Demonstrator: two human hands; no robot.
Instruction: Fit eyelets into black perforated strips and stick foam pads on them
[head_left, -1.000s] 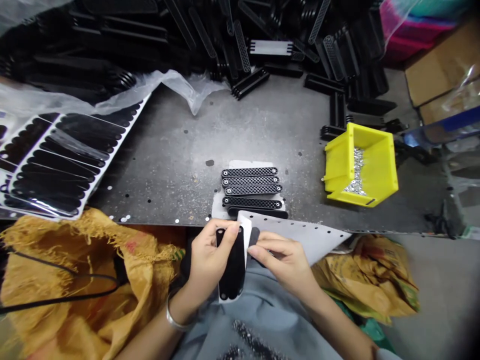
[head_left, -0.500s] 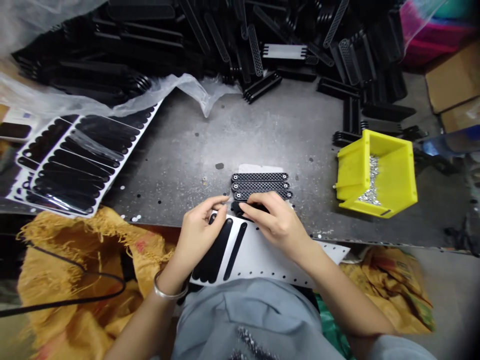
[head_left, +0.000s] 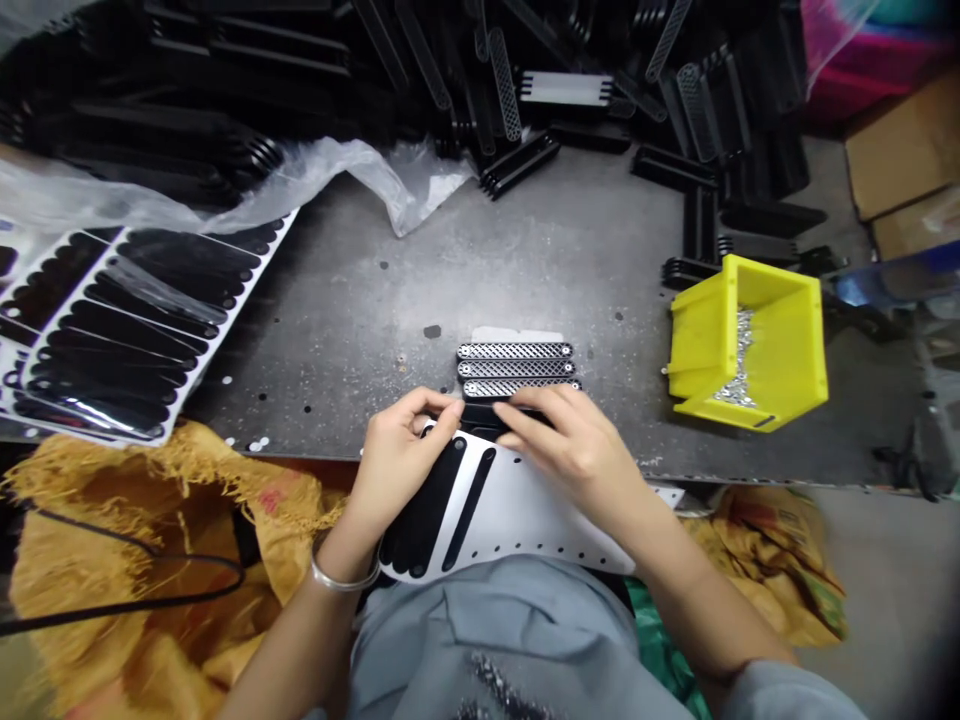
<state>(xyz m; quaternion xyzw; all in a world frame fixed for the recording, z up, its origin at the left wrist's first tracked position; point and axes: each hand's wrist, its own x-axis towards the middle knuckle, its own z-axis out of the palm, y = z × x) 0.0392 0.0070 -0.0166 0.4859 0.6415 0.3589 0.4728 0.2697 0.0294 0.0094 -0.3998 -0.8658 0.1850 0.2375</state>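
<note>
A white backing sheet (head_left: pixel 525 510) with black oblong stickers lies across my lap and the table's front edge. My left hand (head_left: pixel 401 455) rests on the sheet's upper left end, fingers curled and pinched at the sheet's top. My right hand (head_left: pixel 574 440) lies with fingers pressed flat on a black strip at the front of a short row of mesh-patterned black bars (head_left: pixel 515 368). The strip under my fingers is mostly hidden.
A yellow bin (head_left: pixel 780 345) of small metal screws stands at the right. A large heap of black bars (head_left: pixel 450 70) fills the back of the grey table (head_left: pixel 360 300). Sticker sheets (head_left: pixel 127 320) lie at the left, clear plastic film (head_left: pixel 352 175) behind them. Yellow sacking (head_left: pixel 150 560) hangs below.
Both hands rose from my lap to the table's front edge. The sheet, held up and folded a second ago, now lies flat, and my right hand presses on the nearest bar.
</note>
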